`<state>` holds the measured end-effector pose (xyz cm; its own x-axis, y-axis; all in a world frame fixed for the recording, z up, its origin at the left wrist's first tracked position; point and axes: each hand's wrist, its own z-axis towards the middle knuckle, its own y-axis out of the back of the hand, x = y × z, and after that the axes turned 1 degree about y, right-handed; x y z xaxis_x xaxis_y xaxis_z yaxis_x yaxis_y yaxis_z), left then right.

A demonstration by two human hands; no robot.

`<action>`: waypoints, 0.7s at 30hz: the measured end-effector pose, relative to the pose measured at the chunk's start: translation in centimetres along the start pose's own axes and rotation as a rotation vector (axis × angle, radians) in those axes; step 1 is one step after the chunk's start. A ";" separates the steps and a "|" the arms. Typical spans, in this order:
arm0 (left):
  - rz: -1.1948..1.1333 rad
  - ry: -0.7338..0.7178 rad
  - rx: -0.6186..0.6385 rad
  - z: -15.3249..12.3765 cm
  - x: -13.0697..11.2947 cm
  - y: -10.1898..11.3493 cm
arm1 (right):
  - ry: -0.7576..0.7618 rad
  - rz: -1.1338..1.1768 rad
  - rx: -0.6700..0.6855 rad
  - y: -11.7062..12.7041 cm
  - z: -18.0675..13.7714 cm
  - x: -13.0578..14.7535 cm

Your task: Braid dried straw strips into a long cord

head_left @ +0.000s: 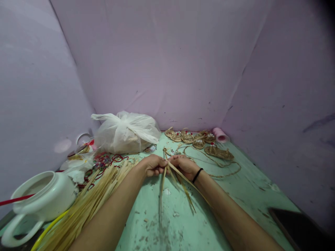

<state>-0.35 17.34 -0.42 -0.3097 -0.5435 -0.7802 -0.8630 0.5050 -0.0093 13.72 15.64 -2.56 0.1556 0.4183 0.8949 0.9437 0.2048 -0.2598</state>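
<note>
My left hand [155, 165] and my right hand [184, 166] meet over the middle of the green table, both closed on a braid of dry straw strips [164, 181]. The fingertips pinch the strips where they cross. Loose strip ends hang down toward me and fan out below the hands. Beyond my fingers, the narrow finished end of the braid [165, 152] points away. A long thin straw cord [232, 172] curves over the table to the right of my hands. A dark band circles my right wrist.
On the left lie a bundle of straw strips [96, 198], a white pot [49, 198] and red yarn [117, 159]. A tied white plastic bag [128, 132] stands behind. Woven straw pieces [218, 152] and a pink thread spool [221, 135] are at the back right; a dark flat object [295, 223] lies nearer.
</note>
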 end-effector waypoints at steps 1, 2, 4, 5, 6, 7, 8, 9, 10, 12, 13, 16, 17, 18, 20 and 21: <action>-0.019 0.013 0.007 0.0 0.0 0.0 | -0.001 -0.002 0.004 0.1 0.1 -0.1; -0.018 0.026 -0.006 0.1 0.0 -0.1 | -0.002 -0.014 0.004 0.2 0.1 -0.1; 0.025 0.021 -0.063 0.1 0.1 -0.2 | -0.017 -0.064 -0.005 0.3 0.2 -0.1; 0.060 0.008 -0.090 0.1 0.1 -0.2 | -0.024 -0.094 -0.008 0.3 0.3 -0.1; 0.100 -0.010 -0.106 0.1 0.2 -0.3 | -0.031 -0.124 -0.001 0.3 0.3 -0.1; 0.141 -0.031 -0.114 0.1 0.3 -0.3 | -0.032 -0.151 0.015 0.3 0.2 -0.1; 0.180 -0.051 -0.119 0.1 0.3 -0.3 | -0.029 -0.174 0.034 0.3 0.2 0.0; 0.212 -0.069 -0.127 0.2 0.4 -0.4 | -0.024 -0.193 0.048 0.2 0.1 0.0; 0.232 -0.086 -0.141 0.2 0.5 -0.4 | -0.021 -0.212 0.054 0.1 0.0 0.1; 0.245 -0.119 -0.178 0.2 0.6 -0.4 | -0.018 -0.245 0.035 -0.1 -0.2 0.3; 0.237 -0.133 -0.190 0.2 0.6 -0.3 | -0.013 -0.262 0.020 -0.2 -0.3 0.3; 0.177 -0.155 -0.124 0.1 0.6 0.1 | 0.019 -0.309 -0.009 -0.4 -0.6 0.5; 0.142 -0.152 -0.084 0.0 0.5 0.2 | 0.028 -0.319 -0.009 -0.4 -0.6 0.5; 0.107 -0.146 -0.048 -0.1 0.5 0.4 | 0.032 -0.325 -0.003 -0.4 -0.6 0.5; 0.057 -0.125 -0.005 -0.1 0.4 0.7 | 0.028 -0.329 0.014 -0.3 -0.6 0.4; 0.047 -0.112 -0.003 -0.1 0.4 0.8 | 0.025 -0.333 0.014 -0.3 -0.6 0.4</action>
<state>-1.16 17.48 -0.70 -0.3037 -0.4408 -0.8447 -0.8499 0.5260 0.0310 13.64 15.23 -1.90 -0.1532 0.3042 0.9402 0.9398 0.3390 0.0434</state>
